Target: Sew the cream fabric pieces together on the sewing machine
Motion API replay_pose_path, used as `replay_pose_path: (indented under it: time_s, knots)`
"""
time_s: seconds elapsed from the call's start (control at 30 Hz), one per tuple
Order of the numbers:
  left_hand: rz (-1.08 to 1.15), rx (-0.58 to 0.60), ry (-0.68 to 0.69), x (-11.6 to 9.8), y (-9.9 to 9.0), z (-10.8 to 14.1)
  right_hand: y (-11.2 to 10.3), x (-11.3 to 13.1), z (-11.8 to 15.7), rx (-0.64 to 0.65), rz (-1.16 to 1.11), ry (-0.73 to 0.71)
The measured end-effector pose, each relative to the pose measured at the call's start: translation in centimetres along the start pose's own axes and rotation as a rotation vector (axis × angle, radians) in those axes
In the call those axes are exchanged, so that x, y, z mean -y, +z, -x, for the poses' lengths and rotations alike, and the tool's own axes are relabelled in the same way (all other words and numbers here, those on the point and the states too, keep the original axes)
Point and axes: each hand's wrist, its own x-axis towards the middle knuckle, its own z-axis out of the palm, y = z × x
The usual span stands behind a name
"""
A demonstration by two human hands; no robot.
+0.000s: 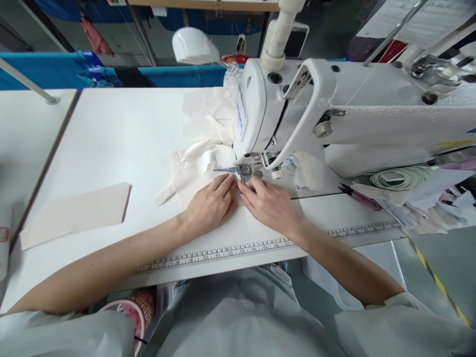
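Observation:
Cream fabric (197,166) lies bunched on the white table, running to the needle area of a white sewing machine (253,109). Just in front of the presser foot (244,171), my left hand (212,202) presses on the fabric edge with its fingers together. Close beside it, my right hand (270,204) has its fingers bent and pinched at the same edge. The fingertips of both hands nearly touch. What lies under the fingers is mostly hidden.
A folded cream piece (76,213) lies at the left. A printed ruler (223,254) runs along the table's front edge. Dark-bladed snips (360,197), coiled green cord (401,177) and fabric scraps (427,218) sit at the right. Below stands a pink basket (143,307).

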Motion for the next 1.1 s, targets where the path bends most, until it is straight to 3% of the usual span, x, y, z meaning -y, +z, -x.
replay_pose_path:
  time_s: [0.67, 1.1]
  knots:
    - [0.096, 0.007, -0.013, 0.23, 0.36, -0.42, 0.28, -0.09, 0.02, -0.035, -0.017, 0.047]
    - [-0.02, -0.019, 0.063, 0.37, 0.33, -0.43, 0.44, -0.16, 0.09, -0.062, -0.008, 0.037]
